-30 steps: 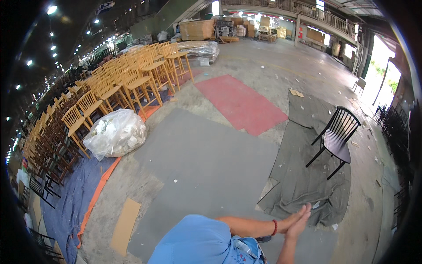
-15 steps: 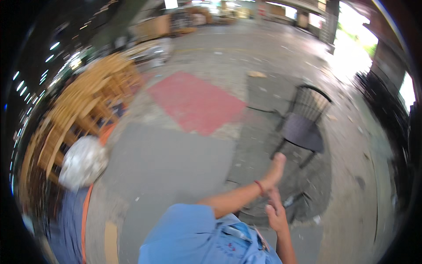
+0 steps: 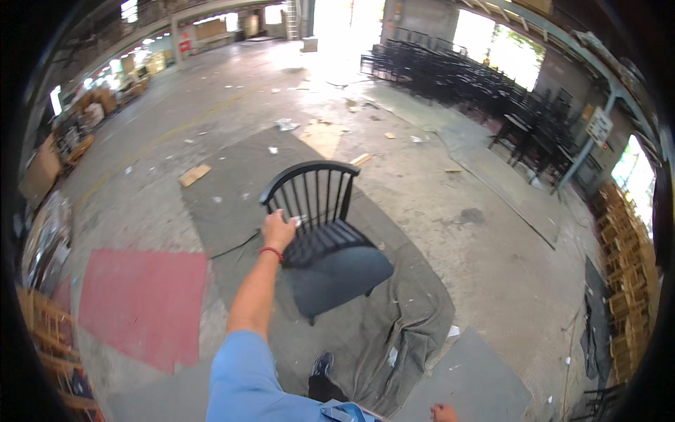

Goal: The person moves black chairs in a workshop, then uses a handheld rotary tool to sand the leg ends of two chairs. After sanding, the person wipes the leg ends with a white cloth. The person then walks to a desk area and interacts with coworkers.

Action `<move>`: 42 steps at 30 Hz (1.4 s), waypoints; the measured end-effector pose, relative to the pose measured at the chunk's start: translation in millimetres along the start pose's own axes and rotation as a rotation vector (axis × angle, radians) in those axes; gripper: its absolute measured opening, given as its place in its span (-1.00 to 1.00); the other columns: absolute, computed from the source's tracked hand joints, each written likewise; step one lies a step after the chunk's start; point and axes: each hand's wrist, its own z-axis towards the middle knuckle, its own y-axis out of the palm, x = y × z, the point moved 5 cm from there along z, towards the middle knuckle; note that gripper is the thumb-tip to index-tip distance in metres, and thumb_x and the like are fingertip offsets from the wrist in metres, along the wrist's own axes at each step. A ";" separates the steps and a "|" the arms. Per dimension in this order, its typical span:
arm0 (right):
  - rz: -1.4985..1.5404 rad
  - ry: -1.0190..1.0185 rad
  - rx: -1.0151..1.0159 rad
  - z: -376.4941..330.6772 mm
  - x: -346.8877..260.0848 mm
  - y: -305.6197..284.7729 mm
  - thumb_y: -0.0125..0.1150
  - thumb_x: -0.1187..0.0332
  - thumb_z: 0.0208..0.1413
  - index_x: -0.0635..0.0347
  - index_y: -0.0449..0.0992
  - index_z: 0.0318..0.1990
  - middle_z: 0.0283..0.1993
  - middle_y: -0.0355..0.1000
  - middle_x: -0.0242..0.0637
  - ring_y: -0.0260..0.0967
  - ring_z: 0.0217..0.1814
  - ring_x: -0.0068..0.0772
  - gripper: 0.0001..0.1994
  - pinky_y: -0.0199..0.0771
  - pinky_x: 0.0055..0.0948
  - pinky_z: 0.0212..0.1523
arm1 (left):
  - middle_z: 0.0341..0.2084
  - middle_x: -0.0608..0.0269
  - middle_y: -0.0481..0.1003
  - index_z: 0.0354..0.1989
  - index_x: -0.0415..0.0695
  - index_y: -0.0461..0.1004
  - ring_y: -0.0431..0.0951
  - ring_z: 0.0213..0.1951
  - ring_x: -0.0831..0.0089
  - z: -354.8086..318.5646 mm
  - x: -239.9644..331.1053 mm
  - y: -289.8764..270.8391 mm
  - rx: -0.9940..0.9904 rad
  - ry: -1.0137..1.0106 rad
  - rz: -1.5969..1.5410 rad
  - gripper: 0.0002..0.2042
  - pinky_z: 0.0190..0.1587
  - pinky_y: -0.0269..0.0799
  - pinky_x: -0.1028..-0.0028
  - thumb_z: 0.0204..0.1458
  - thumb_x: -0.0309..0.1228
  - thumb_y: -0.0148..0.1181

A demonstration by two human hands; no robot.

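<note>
A black wooden chair [image 3: 341,271] with a curved spindle back stands on a dark grey cloth [image 3: 246,165] spread over the floor. With my arm stretched forward, my left hand [image 3: 279,231] is at the left side of the backrest, its fingers curled around the spindles there. A small white patch shows just beside those fingers; what it is I cannot make out. Only part of my right hand [image 3: 443,413] shows at the lower edge, away from the chair, and most of its fingers are hidden.
A red sheet [image 3: 144,302] lies on the floor to the left. The cloth is rumpled near my shoe [image 3: 323,364]. Scraps of cardboard [image 3: 195,175] and paper litter the floor. Many dark chairs [image 3: 450,74] stand at the far right, and wooden frames [image 3: 629,281] are stacked along the right edge.
My view has turned to the right, and the chair appears closer. My hands were close together; now the left reaches the chair's back while the right is apart at the lower edge.
</note>
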 end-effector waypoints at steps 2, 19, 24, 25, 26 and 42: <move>-0.024 -0.036 -0.204 -19.3 4.0 2.0 -0.01 0.09 0.20 0.24 0.49 0.10 -0.06 0.55 0.06 0.55 -0.29 -0.12 -0.53 0.54 -0.13 -0.28 | 0.17 0.01 0.38 0.17 -0.14 0.40 0.27 0.28 0.02 77.8 -0.3 12.8 0.034 -0.008 0.193 -0.45 0.24 0.26 0.02 0.04 -0.12 0.26; 0.337 -0.020 -0.071 144.7 -242.9 -46.2 0.25 -0.14 0.02 0.44 0.34 0.23 0.21 0.37 0.21 0.32 0.30 0.05 -0.18 0.32 -0.18 0.26 | -0.47 -0.10 0.54 -0.25 -0.31 0.48 0.58 -0.35 0.02 142.6 -42.9 38.0 -0.131 0.111 -0.163 -0.70 -0.26 0.44 0.21 -0.17 -0.41 0.26; 1.114 -0.352 -0.031 219.4 -451.5 -128.9 0.33 -0.03 0.09 0.32 -0.21 0.47 0.46 0.04 0.17 -0.01 0.52 0.01 0.03 0.08 -0.23 0.41 | -0.36 -0.06 0.56 -0.11 -0.26 0.46 0.58 -0.28 0.07 -25.7 -3.1 14.1 -0.085 0.155 -0.345 -0.68 -0.19 0.44 0.26 -0.06 -0.44 0.23; 1.235 -0.411 -0.034 213.9 -470.8 -142.1 0.34 -0.01 0.09 0.29 -0.25 0.48 0.47 0.02 0.16 -0.01 0.52 -0.02 0.04 0.09 -0.27 0.41 | -0.31 -0.06 0.56 -0.05 -0.26 0.45 0.59 -0.23 0.09 -54.4 -4.2 6.3 -0.098 0.120 -0.329 -0.65 -0.14 0.44 0.29 -0.05 -0.46 0.24; 1.170 -0.492 0.032 201.9 -481.0 -151.8 0.35 0.01 0.09 0.29 -0.25 0.48 0.46 0.03 0.14 0.00 0.52 -0.04 0.04 0.10 -0.29 0.40 | -0.27 -0.06 0.55 0.00 -0.26 0.45 0.59 -0.19 0.10 -81.7 -5.7 -5.3 -0.083 0.135 -0.364 -0.62 -0.10 0.44 0.31 -0.04 -0.47 0.24; 0.915 -1.329 0.297 23.4 -418.0 -170.1 0.19 0.65 -0.35 0.19 0.51 0.08 -0.12 0.41 -0.21 0.41 -0.04 -0.18 -0.37 0.36 -0.42 0.03 | -0.24 0.16 0.52 -0.09 -0.28 0.42 0.55 -0.27 0.43 -167.9 -93.1 -45.9 0.024 -0.233 -1.070 -0.71 -0.14 0.49 0.44 0.02 -0.46 0.28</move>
